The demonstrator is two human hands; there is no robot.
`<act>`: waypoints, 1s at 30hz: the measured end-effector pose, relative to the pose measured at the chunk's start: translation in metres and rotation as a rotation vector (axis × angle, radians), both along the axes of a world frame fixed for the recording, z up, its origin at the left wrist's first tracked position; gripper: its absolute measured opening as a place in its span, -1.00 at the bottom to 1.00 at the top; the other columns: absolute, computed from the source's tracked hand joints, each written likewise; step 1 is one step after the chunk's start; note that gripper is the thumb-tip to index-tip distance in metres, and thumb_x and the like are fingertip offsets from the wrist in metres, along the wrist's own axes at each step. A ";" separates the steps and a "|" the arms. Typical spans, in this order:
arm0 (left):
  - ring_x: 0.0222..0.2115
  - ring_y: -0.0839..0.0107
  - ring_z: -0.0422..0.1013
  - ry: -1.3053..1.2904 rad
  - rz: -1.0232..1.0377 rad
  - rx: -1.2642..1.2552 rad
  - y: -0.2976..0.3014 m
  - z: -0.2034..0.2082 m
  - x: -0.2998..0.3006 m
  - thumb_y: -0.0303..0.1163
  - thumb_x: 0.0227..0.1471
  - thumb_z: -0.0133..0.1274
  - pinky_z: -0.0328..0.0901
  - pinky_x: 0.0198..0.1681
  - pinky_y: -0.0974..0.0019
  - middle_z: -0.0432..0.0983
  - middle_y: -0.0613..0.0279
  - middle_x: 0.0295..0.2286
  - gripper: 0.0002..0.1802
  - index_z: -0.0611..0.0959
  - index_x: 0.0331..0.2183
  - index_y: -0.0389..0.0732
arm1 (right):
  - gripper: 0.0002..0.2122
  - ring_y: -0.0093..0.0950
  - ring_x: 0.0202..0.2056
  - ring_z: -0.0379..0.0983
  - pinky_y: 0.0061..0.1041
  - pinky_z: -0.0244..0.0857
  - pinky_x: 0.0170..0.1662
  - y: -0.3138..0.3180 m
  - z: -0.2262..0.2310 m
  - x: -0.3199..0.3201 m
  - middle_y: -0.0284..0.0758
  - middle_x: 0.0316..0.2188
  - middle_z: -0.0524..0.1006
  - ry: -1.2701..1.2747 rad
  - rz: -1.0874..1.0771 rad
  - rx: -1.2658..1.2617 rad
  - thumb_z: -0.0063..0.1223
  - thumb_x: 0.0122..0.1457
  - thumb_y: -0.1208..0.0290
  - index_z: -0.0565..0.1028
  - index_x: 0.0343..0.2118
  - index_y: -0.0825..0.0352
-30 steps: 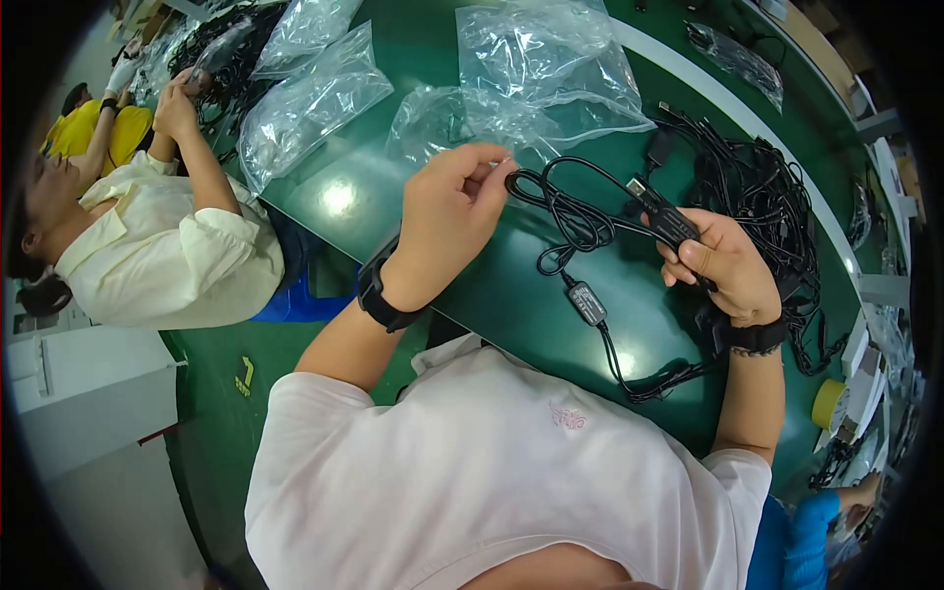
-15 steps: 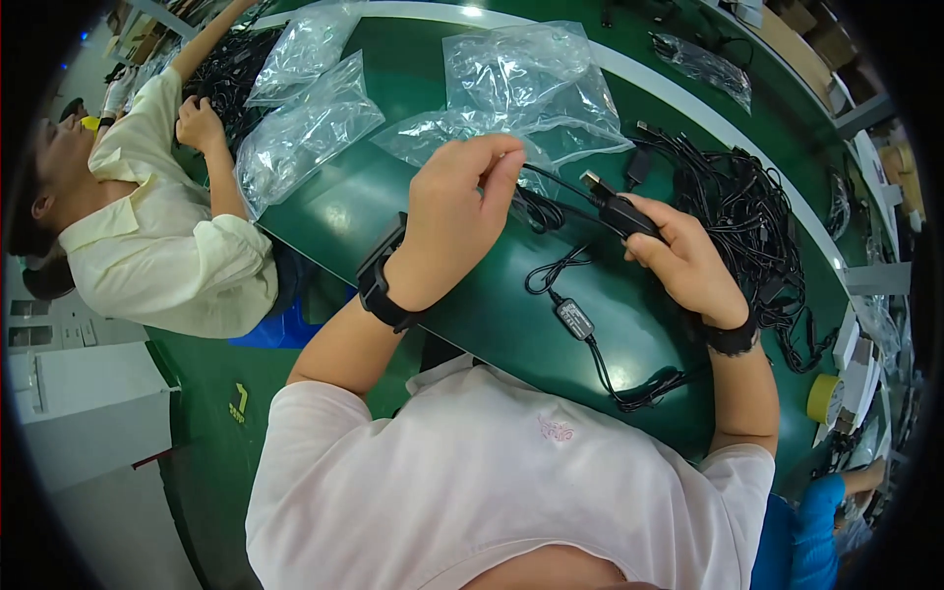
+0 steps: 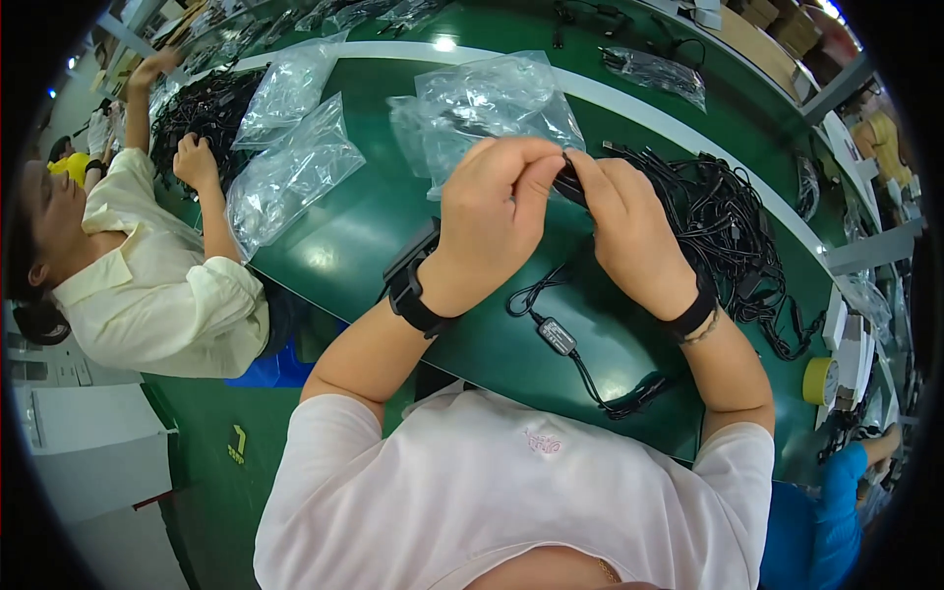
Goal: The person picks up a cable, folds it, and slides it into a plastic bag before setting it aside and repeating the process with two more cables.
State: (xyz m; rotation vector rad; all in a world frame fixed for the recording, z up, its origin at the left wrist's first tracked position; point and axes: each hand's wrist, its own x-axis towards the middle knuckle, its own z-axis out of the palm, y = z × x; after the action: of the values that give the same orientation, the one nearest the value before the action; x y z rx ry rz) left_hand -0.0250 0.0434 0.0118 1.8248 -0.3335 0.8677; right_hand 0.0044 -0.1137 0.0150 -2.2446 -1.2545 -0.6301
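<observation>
Over the green table, my left hand and my right hand meet at the fingertips. Between them is a black USB cable, pinched by both hands; my fingers hide most of it. Just beyond my hands lies a clear plastic bag. To the right of my right hand spreads a tangled heap of black cables. Nearer to me, a single cable with a small labelled black box rests on the table.
More clear bags lie at the left, beside a co-worker in a pale shirt and another dark cable heap. A yellow tape roll sits at the right edge. A blue sleeve shows at lower right.
My right hand has moved left and up to meet my left hand, bringing the cable with it. The cable's plug end, visible before, is now covered by my fingers.
</observation>
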 end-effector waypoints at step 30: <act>-0.64 0.70 0.26 0.205 -0.158 -0.109 -0.003 0.001 0.005 -0.52 -0.01 -0.03 0.15 -0.60 0.64 0.41 0.38 -0.63 -0.90 0.49 -0.37 -0.33 | -0.54 -0.58 -0.14 0.31 -0.67 0.13 -0.05 0.000 0.030 0.021 -0.30 -0.11 0.36 1.605 0.667 0.875 -0.01 -0.02 0.55 0.23 0.00 0.47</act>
State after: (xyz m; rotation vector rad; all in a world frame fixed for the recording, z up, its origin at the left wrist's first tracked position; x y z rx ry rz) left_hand -0.0201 0.0404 0.0130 1.7425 -0.2896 0.5740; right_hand 0.0253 -0.1132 0.0450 -0.8494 -0.5086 0.7005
